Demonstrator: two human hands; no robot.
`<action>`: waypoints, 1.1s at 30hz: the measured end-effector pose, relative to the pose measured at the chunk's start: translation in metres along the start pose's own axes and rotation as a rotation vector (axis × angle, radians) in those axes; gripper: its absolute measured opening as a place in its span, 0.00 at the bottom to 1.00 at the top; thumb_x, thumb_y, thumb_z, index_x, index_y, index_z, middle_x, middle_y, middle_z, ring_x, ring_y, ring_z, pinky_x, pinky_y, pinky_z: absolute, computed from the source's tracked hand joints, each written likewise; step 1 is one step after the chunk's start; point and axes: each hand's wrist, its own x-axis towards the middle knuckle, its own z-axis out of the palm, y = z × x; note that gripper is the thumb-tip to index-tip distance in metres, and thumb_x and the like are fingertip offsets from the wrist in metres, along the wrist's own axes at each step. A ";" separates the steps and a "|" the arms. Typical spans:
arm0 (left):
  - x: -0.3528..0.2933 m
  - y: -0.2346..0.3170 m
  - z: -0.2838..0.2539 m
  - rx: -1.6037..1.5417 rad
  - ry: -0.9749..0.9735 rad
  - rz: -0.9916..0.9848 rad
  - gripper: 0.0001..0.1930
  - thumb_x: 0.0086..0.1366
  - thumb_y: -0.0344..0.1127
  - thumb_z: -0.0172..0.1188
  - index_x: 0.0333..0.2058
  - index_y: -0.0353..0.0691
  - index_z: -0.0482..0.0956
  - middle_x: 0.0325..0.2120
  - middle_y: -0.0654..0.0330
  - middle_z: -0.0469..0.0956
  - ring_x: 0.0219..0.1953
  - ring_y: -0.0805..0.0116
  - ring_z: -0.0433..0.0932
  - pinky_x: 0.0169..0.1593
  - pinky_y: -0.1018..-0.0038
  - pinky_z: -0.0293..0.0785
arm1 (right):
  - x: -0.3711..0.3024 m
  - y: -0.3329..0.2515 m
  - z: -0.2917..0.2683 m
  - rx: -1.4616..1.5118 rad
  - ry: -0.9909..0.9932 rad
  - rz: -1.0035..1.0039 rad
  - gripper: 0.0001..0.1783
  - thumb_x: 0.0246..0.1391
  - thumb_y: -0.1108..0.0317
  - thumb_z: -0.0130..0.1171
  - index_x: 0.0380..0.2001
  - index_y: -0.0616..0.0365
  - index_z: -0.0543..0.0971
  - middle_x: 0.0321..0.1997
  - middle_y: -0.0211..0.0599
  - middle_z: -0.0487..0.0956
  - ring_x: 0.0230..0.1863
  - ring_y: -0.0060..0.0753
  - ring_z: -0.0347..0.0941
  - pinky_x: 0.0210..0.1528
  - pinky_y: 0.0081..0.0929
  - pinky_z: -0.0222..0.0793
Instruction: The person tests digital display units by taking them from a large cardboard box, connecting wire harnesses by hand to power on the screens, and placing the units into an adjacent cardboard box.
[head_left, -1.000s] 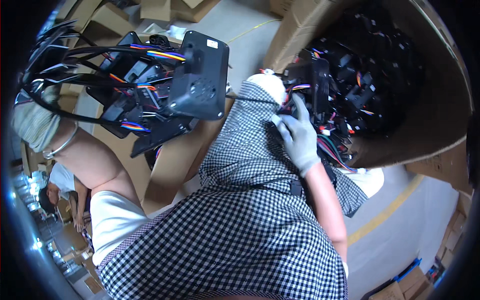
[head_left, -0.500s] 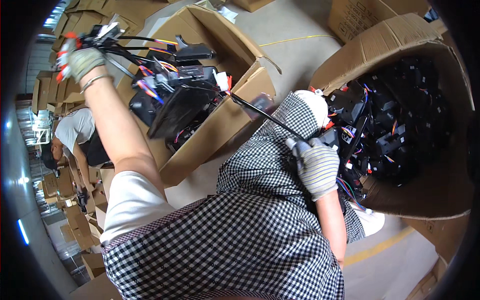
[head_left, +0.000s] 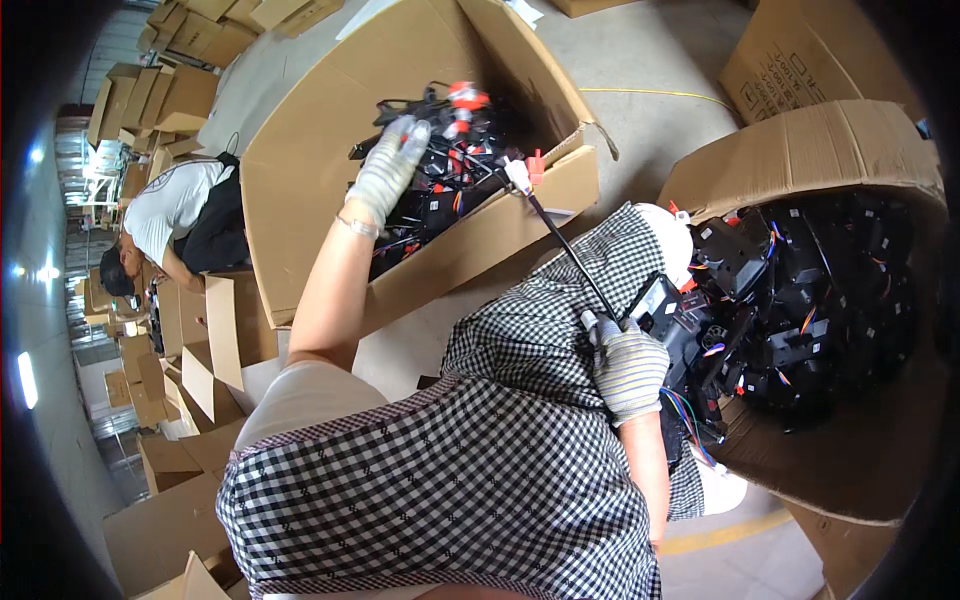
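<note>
My left hand (head_left: 391,168), in a pale striped knit glove, is over the left carton (head_left: 320,130). Its fingers are stretched out beside a pile of black plastic parts (head_left: 432,208) with wires and red connectors. A blurred red-and-white connector (head_left: 465,103) is just past the fingertips. My right hand (head_left: 633,372), gloved alike, is closed around a black cable (head_left: 570,245) above my lap. The cable slants up to the left carton's near edge, ending in a white connector (head_left: 517,176) and a red connector (head_left: 536,166). Its other end is hidden by the hand.
At right a big open carton (head_left: 800,150) lies toward me, full of black wired housings (head_left: 800,345). Another person (head_left: 185,215) bends over cartons at far left. More cartons (head_left: 165,100) are stacked behind. A yellow line (head_left: 730,532) marks the floor.
My left hand has moved right and down from beyond the left carton to above its contents. The bundle it held is no longer in its grip. My right hand still holds the cable.
</note>
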 end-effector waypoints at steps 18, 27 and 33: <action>-0.118 0.163 0.119 -0.362 -0.465 0.847 0.14 0.62 0.31 0.57 0.46 0.34 0.73 0.45 0.52 0.76 0.43 0.67 0.77 0.45 0.73 0.74 | -0.031 0.025 -0.023 0.535 0.475 0.246 0.09 0.51 0.66 0.55 0.29 0.60 0.79 0.41 0.54 0.76 0.33 0.52 0.74 0.35 0.35 0.70; -0.152 0.143 0.167 0.267 -0.726 0.863 0.18 0.57 0.38 0.60 0.46 0.43 0.76 0.22 0.52 0.76 0.23 0.53 0.75 0.29 0.63 0.70 | -0.065 0.007 -0.082 1.491 0.329 0.481 0.17 0.60 0.58 0.53 0.34 0.63 0.78 0.21 0.28 0.74 0.20 0.17 0.64 0.25 0.18 0.62; -0.169 0.125 0.171 0.477 -0.701 1.043 0.16 0.58 0.40 0.55 0.44 0.42 0.76 0.18 0.59 0.75 0.19 0.60 0.73 0.26 0.65 0.68 | -0.064 -0.001 -0.062 1.410 0.253 0.521 0.17 0.59 0.57 0.53 0.25 0.60 0.79 0.15 0.25 0.70 0.17 0.16 0.61 0.21 0.19 0.57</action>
